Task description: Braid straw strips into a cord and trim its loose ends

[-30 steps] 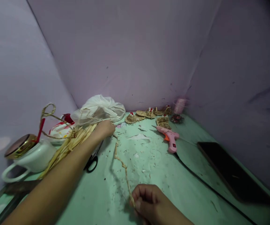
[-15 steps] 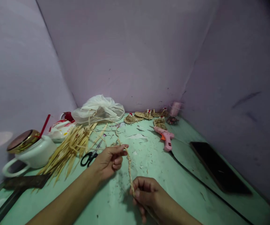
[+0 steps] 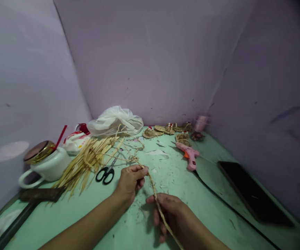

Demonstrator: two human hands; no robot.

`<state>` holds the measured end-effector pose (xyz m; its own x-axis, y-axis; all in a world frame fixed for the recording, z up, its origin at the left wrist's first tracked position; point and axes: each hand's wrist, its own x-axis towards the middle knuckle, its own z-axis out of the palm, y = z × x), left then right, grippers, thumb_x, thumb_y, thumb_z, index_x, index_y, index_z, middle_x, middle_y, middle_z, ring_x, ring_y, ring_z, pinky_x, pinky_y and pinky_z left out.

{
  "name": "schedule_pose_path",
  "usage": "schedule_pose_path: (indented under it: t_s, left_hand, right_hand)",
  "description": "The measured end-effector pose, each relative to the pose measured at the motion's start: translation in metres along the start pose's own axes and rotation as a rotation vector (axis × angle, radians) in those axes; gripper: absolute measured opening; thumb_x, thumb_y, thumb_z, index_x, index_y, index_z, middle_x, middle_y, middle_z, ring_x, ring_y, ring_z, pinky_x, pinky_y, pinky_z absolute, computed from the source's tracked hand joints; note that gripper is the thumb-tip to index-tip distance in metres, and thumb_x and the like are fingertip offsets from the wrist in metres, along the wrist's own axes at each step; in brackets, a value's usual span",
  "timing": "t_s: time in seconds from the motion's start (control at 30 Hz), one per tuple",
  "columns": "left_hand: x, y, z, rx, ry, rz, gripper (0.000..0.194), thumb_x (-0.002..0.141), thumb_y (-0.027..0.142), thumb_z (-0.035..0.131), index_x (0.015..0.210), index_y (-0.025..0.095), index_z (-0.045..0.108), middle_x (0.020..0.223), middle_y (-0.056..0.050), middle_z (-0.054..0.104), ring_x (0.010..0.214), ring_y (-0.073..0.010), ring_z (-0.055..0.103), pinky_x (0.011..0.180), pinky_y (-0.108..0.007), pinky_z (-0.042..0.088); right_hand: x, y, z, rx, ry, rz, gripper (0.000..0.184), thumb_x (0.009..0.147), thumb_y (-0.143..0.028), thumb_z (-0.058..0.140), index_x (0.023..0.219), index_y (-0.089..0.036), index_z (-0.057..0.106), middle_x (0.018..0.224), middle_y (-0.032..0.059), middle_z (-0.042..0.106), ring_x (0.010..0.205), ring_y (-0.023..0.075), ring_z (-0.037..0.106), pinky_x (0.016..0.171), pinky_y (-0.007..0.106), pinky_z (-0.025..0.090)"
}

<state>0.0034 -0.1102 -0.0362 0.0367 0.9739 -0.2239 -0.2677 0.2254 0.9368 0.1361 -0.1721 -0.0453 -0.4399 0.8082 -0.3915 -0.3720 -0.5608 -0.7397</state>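
A braided straw cord [image 3: 152, 184] runs from loose loops on the table toward the bottom edge. My left hand [image 3: 132, 181] pinches it between thumb and fingertips near the table's middle. Lower and to the right, my right hand [image 3: 172, 210] has its fingers apart, and the cord passes across it without a closed grip. Behind my left hand lies a tangle of thinner cord [image 3: 133, 158]. Black-handled scissors [image 3: 105, 174] rest just left of that hand, beside a bundle of dry straw strips [image 3: 87, 161].
A pink glue gun [image 3: 190, 155] with a black cable lies right, near a dark phone-like slab [image 3: 254, 192]. Woven straw slippers [image 3: 166, 129] line the back wall. A white plastic bag [image 3: 117, 121], white mug [image 3: 52, 165] and hammer [image 3: 42, 195] are left.
My right hand has loosened from its pinch, its fingers spreading beside the cord. My left hand still pinches the cord. The whole view has shifted slightly.
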Motion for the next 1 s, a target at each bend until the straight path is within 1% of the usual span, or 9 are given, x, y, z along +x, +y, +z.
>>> schedule_pose_path:
  t_s: [0.07,0.17,0.3,0.47,0.67,0.77,0.83,0.9,1.0]
  left_hand:
    - [0.000,-0.002,0.001,0.016,0.005,0.013,0.025,0.054,0.033,0.071,0.056,0.012,0.058,0.038,0.005,0.043,0.033,-0.0034,0.034,0.034,-0.017,0.017]
    - [0.000,-0.004,0.000,0.026,0.008,0.011,0.027,0.055,0.035,0.070,0.056,0.013,0.056,0.037,0.005,0.044,0.032,-0.0037,0.034,0.034,-0.017,0.017]
    - [0.002,-0.003,-0.001,0.020,0.006,-0.008,0.027,0.055,0.036,0.068,0.055,0.013,0.053,0.039,0.003,0.047,0.034,-0.0049,0.038,0.034,-0.017,0.020]
    - [0.006,-0.003,0.002,0.031,0.093,-0.045,0.023,0.055,0.028,0.064,0.050,0.016,0.045,0.035,0.004,0.042,0.031,-0.0050,0.034,0.032,-0.018,0.019]
    - [0.008,-0.005,0.006,0.095,0.156,-0.051,0.019,0.056,0.023,0.060,0.049,0.018,0.043,0.035,0.006,0.039,0.030,-0.0053,0.031,0.031,-0.018,0.017]
    - [0.005,-0.001,0.007,0.148,0.139,0.025,0.021,0.057,0.026,0.062,0.048,0.018,0.045,0.034,0.006,0.040,0.030,-0.0051,0.030,0.032,-0.019,0.018]
    - [0.001,0.002,0.007,0.178,0.128,0.084,0.021,0.057,0.027,0.063,0.048,0.017,0.048,0.034,0.006,0.041,0.030,-0.0046,0.030,0.033,-0.019,0.020]
    - [-0.003,0.004,0.008,0.211,0.116,0.122,0.020,0.057,0.027,0.064,0.047,0.017,0.050,0.035,0.006,0.042,0.031,-0.0045,0.031,0.034,-0.019,0.021]
    - [-0.007,0.004,0.010,0.269,0.095,0.135,0.020,0.058,0.027,0.063,0.046,0.018,0.050,0.035,0.005,0.042,0.031,-0.0054,0.031,0.035,-0.020,0.021]
  right_hand:
    - [-0.001,0.000,0.000,-0.019,0.015,-0.023,0.038,0.068,-0.042,0.058,0.085,-0.008,0.057,0.046,-0.0025,0.052,0.032,0.0057,0.038,0.033,0.022,0.041]
    - [-0.002,-0.001,0.002,-0.083,0.043,-0.020,0.038,0.062,-0.042,0.067,0.079,-0.009,0.058,0.043,-0.0054,0.048,0.032,0.0043,0.034,0.032,0.021,0.039]
    - [-0.002,-0.001,0.001,-0.129,0.071,-0.023,0.035,0.060,-0.042,0.069,0.072,-0.010,0.058,0.044,-0.0043,0.051,0.033,0.0039,0.037,0.035,0.019,0.037]
    - [-0.001,0.002,-0.001,-0.247,-0.030,-0.078,0.035,0.065,-0.046,0.063,0.064,-0.011,0.056,0.042,-0.0021,0.053,0.032,0.0061,0.042,0.037,0.020,0.033]
    - [-0.006,0.008,-0.002,-0.380,-0.062,-0.184,0.034,0.075,-0.045,0.055,0.066,-0.013,0.056,0.044,-0.0029,0.052,0.037,0.0055,0.042,0.040,0.018,0.030]
    - [-0.007,0.008,0.002,-0.310,-0.055,-0.178,0.032,0.075,-0.043,0.056,0.069,-0.012,0.057,0.048,-0.0017,0.055,0.039,0.0054,0.045,0.042,0.018,0.032]
    - [-0.006,0.006,0.005,-0.176,-0.033,-0.134,0.032,0.070,-0.043,0.061,0.079,-0.012,0.057,0.056,0.0002,0.059,0.041,0.0064,0.048,0.044,0.020,0.037]
    - [-0.004,0.003,0.008,-0.075,0.006,-0.099,0.039,0.064,-0.042,0.067,0.086,-0.013,0.056,0.060,0.0002,0.060,0.040,0.0070,0.048,0.044,0.023,0.041]
    - [-0.002,-0.002,0.006,-0.091,0.120,-0.118,0.036,0.059,-0.042,0.071,0.074,-0.012,0.058,0.053,-0.0027,0.055,0.036,0.0051,0.043,0.040,0.023,0.043]
